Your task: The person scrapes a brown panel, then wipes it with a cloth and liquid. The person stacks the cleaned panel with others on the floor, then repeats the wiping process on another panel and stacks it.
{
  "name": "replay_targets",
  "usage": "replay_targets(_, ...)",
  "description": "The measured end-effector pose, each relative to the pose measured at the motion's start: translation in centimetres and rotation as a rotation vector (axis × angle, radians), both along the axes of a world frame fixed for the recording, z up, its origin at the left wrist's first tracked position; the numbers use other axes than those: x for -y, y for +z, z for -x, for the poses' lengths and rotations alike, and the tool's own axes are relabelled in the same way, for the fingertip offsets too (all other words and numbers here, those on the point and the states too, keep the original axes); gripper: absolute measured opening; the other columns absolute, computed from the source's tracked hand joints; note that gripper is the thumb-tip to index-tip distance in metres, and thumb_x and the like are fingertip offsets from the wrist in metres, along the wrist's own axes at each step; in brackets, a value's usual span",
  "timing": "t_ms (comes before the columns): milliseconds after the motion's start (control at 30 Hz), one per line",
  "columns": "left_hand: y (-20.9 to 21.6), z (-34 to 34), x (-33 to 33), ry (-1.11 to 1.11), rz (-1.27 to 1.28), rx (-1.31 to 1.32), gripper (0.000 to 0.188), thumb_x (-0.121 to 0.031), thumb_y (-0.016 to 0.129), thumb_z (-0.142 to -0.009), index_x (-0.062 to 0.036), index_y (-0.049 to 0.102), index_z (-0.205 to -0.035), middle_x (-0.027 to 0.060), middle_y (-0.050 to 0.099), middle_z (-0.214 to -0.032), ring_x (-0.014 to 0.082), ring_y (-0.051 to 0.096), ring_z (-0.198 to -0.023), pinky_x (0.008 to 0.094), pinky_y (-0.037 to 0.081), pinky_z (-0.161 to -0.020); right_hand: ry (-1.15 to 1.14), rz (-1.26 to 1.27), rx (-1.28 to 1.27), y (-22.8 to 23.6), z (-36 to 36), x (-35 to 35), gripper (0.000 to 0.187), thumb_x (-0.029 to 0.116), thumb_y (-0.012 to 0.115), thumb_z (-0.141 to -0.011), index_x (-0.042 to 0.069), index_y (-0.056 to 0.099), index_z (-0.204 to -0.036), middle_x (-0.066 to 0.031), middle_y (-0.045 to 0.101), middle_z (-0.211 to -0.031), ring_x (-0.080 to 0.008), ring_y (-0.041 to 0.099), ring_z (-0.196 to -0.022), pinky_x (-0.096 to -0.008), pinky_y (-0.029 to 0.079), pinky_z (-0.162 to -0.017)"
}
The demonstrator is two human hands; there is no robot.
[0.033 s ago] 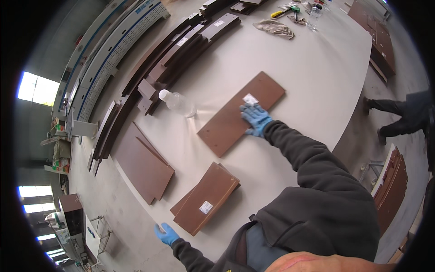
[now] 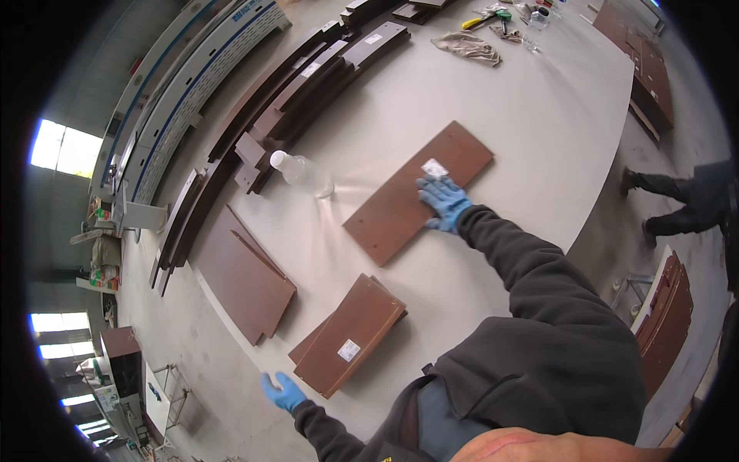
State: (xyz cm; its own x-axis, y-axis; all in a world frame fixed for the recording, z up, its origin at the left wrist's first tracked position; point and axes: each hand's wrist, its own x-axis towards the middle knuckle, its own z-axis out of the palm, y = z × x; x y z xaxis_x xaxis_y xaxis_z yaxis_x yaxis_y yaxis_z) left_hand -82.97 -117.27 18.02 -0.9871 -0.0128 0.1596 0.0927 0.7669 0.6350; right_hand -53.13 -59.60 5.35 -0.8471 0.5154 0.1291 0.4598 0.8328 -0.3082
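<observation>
At the far left, long dark brown strips (image 2: 254, 123) lie in rows along the bench's (image 2: 539, 115) left edge, some overhanging it. Just right of them two flat brown sheets (image 2: 246, 281) rest partly over the near-left edge. The left hand (image 2: 283, 391), in a blue glove, hangs off the bench near its lower edge, fingers spread open and holding nothing, just below-left of a small stack of brown panels (image 2: 350, 335) that carries a white label. Pale, smooth bench surface runs open between this stack and the board above it.

A clear plastic bottle (image 2: 302, 172) lies on its side near the strips, its base pointing toward the middle of the bench. Right of it lies the brown board (image 2: 408, 196), a flat, matte rectangle set diagonally, with free bench on all sides. The right hand (image 2: 445, 202), also blue-gloved, rests on the board's upper right part; its fingers (image 2: 428, 185) lie flat and extended, pressing on a small white label (image 2: 434, 168) at the fingertips, gripping nothing.

Further right the bench stays bare up to its curved right edge. A crumpled cloth (image 2: 468, 46) and some tools (image 2: 485, 18) sit at the far end. Beyond the edge, another person's legs (image 2: 670, 204) stand on the floor beside stacked brown panels (image 2: 668, 312).
</observation>
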Motion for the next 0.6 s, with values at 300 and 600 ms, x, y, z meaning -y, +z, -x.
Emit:
replay_targets(300, -2.6, -20.1, -26.1, -0.94, 0.021, -0.119, 0.06, -0.022, 0.076, -0.084, 0.0051, 0.061, -0.136, 0.0327, 0.055, -0.144, 0.0502, 0.047, -0.139, 0.0552, 0.037, -0.118, 0.08, 0.043, 0.052, 2.9, -24.0, -1.1, 0.07, 0.043, 0.077, -0.082, 0.005, 0.055, -0.137, -0.0149, 0.035, -0.168, -0.0351, 0.027, -0.158, -0.054, 0.022, -0.127)
replay_targets(600, -10.9, -36.4, -37.1, -1.17, 0.315, 0.207, 0.105, -0.058, 0.077, -0.08, -0.0011, 0.036, -0.159, 0.0339, 0.03, -0.163, 0.0558, 0.022, -0.152, 0.0617, 0.021, -0.124, -0.02, 0.092, -0.083, 2.6, -35.3, 1.0, 0.06, 0.036, 0.075, -0.082, 0.004, 0.062, -0.131, -0.0129, 0.051, -0.157, -0.0334, 0.041, -0.15, -0.0524, 0.026, -0.126)
